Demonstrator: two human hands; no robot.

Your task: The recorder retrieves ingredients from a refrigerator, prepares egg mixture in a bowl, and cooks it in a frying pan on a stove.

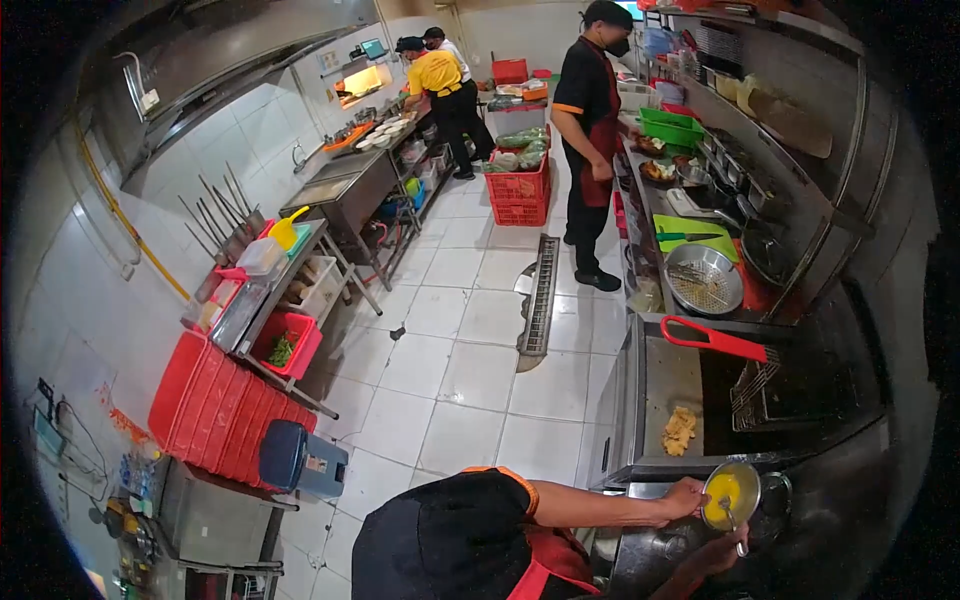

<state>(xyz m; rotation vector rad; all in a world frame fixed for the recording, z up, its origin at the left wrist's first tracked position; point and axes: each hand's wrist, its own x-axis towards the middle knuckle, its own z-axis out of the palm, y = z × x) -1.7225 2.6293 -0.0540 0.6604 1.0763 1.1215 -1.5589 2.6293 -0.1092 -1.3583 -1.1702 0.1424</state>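
At the lower right, my left hand [684, 499] grips the rim of a small metal bowl [731, 495] that holds yellow liquid resembling beaten egg. The bowl tilts towards the camera. Close below it, my right hand [731, 549] holds the handle of a metal utensil [727, 510], likely a spoon or fork, whose head is in the liquid. Beyond the bowl, a golden piece of fried food [679, 431] lies on the metal ledge of a deep fryer [637, 390]. A wire fryer basket [754, 390] with a red handle rests across the fryer's dark well.
A perforated metal pan [703, 279] and a green cutting board [696, 236] with a knife lie past the fryer. A co-worker [592, 142] stands beside that counter; others work farther back. Stacked red tubs [225, 405] stand left. A drain grate [540, 300] crosses the floor.
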